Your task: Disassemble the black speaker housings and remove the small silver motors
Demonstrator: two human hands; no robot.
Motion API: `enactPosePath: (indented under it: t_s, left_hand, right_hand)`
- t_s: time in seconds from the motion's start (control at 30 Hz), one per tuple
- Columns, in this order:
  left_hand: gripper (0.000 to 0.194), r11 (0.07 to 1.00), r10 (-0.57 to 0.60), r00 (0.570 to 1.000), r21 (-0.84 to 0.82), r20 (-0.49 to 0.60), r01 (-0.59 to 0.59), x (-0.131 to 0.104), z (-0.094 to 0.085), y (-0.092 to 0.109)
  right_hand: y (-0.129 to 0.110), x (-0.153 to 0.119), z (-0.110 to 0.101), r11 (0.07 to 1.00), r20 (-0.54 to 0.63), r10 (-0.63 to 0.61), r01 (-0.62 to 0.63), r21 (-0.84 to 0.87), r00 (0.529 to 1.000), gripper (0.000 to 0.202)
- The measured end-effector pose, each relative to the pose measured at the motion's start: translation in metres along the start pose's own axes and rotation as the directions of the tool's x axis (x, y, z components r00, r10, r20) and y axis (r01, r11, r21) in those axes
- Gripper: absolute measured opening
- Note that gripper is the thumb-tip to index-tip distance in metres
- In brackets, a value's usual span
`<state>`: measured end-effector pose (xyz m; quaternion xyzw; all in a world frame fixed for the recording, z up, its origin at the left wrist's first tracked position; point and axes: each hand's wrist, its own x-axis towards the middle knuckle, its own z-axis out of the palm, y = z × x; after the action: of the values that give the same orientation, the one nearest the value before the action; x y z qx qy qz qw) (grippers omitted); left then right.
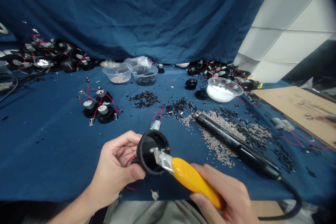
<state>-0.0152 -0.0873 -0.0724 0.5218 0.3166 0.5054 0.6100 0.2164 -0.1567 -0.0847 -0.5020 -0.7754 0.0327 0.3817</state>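
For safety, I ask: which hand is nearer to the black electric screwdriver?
Right. The right hand is on the near side of the electric screwdriver; the left hand is farther left.

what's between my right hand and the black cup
The head view shows the yellow knife, held in the right hand, blade pointing into the black cup.

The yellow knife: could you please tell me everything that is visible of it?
The yellow knife has a smooth, glossy handle, seemingly plastic, and a silvery metal front with a bare, slanted blade. The right hand grips the handle, partly hiding it. The knife lies slanted, its tip inside a black cup in the left hand; whether the blade touches the cup is unclear.
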Motion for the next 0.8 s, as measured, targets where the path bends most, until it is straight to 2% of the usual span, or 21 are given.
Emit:
enactPosePath:
  t_s: [0.27, 0.47, 0.6, 0.7, 0.8]
  left_hand:
    - [0.031, 1.0, -0.018, 1.0, -0.021, 0.008, 0.018, 0.002, -0.01, -0.013]
    - [0.036, 0.987, -0.11, 0.985, -0.106, 0.135, 0.125, 0.002, -0.016, -0.016]
    - [0.042, 0.964, -0.166, 0.967, -0.174, 0.191, 0.2, -0.001, -0.017, -0.013]
    - [0.042, 0.963, -0.161, 0.968, -0.183, 0.191, 0.196, -0.004, -0.017, -0.011]
    - [0.042, 0.969, -0.149, 0.97, -0.165, 0.195, 0.182, -0.006, -0.016, -0.009]
  right_hand:
    - [0.005, -0.006, 0.006, 0.996, 0.043, 0.084, -0.083, -0.03, 0.996, 0.036]
    - [0.004, 0.007, -0.006, 0.995, 0.052, 0.097, -0.099, 0.03, 0.994, 0.038]
    - [0.017, 0.01, -0.017, 0.999, 0.04, 0.039, -0.038, -0.024, 0.998, 0.032]
    - [0.024, 0.006, -0.023, 0.992, -0.049, -0.021, 0.015, -0.127, 0.999, 0.034]
    - [0.02, 0.004, -0.025, 0.992, -0.05, -0.016, 0.01, -0.123, 0.999, 0.036]
